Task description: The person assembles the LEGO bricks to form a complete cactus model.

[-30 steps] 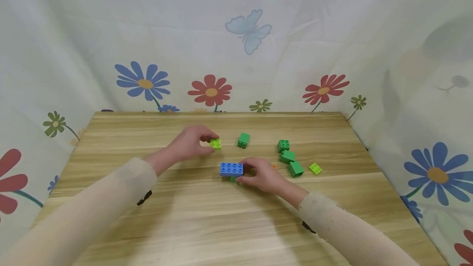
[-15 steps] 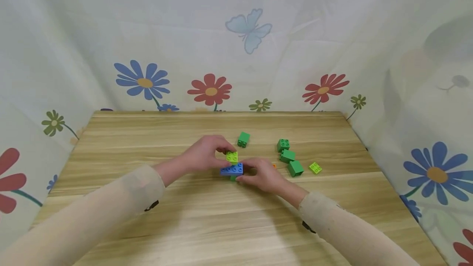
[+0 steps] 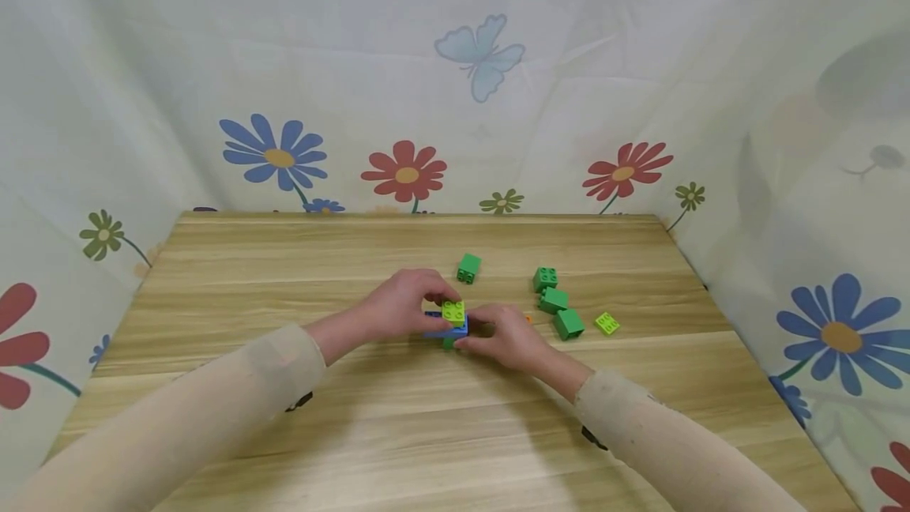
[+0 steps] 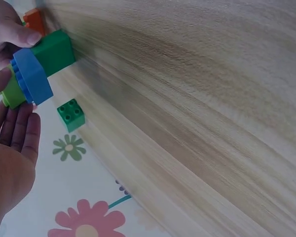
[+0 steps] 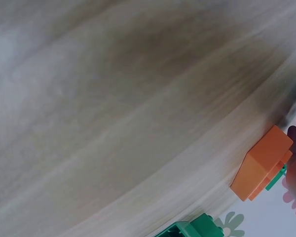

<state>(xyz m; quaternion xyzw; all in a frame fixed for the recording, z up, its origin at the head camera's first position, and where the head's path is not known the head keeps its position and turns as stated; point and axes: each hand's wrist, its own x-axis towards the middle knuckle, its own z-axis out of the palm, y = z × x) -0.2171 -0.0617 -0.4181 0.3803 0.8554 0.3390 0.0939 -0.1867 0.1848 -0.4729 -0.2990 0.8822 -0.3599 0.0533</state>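
In the head view my left hand (image 3: 408, 305) pinches a lime-green brick (image 3: 453, 312) between thumb and fingers. This brick is right on the studs at the right end of a long blue brick (image 3: 434, 333). Below the blue brick is a taller green brick (image 4: 56, 53), mostly hidden in the head view. My right hand (image 3: 508, 340) grips that green brick from the right, its thumb on the near side in the head view. Seen from the left wrist, the blue brick (image 4: 35, 79) sits between the lime and green ones.
Behind the hands lies a single green brick (image 3: 468, 269). To the right, several green bricks (image 3: 553, 301) form a slanting row beside a flat lime-green brick (image 3: 607, 324). An orange brick (image 5: 261, 165) stands close to the right hand. Flowered cloth (image 3: 327, 62) surrounds the wooden table (image 3: 398, 433).
My left hand has carried the lime-green brick rightward and toward me, from beyond the blue brick onto its right end. My right hand has kept its hold in place.
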